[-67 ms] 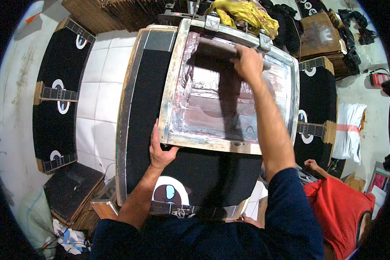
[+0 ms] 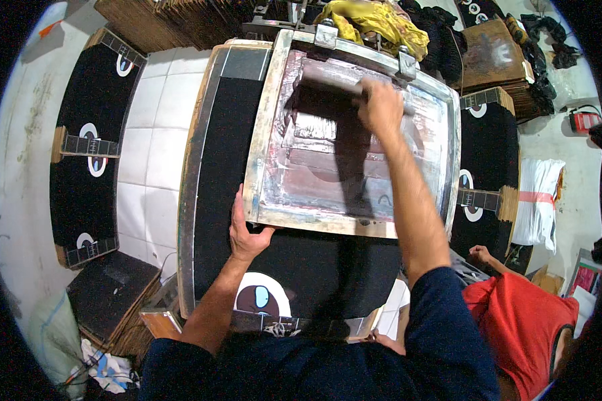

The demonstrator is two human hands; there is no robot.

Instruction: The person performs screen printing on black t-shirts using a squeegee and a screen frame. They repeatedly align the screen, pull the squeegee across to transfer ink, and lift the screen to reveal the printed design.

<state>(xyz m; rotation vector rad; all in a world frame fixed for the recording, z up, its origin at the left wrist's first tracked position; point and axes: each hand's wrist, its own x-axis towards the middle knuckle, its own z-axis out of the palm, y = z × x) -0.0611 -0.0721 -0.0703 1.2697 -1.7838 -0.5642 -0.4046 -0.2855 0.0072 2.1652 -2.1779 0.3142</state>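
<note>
My right hand (image 2: 382, 110) grips a long squeegee (image 2: 324, 83), which lies crosswise near the far end of a screen-printing frame (image 2: 263, 127). Dark brownish ink smears the mesh, and the shadow of my arm falls across it. At the frame's near left corner, my left hand (image 2: 247, 242) has its fingers along the outer side and its thumb under the near rail. Beneath the frame is black fabric (image 2: 308, 260) stretched on a board (image 2: 188, 220). A printed eye in white, brown and light blue (image 2: 263, 295) shows on the fabric's near part; the screen covers the rest.
Metal clamps (image 2: 326, 33) hold the frame's far rail, with a yellow cloth (image 2: 381, 30) behind. Boards with black printed fabric stand left (image 2: 87, 194) and right (image 2: 485, 154). Another person in red (image 2: 522, 321) is close at my right. A dark stacked board (image 2: 114, 287) sits at lower left.
My right hand has drawn the squeegee a little toward me over the mesh. The left hand stays at the frame's corner.
</note>
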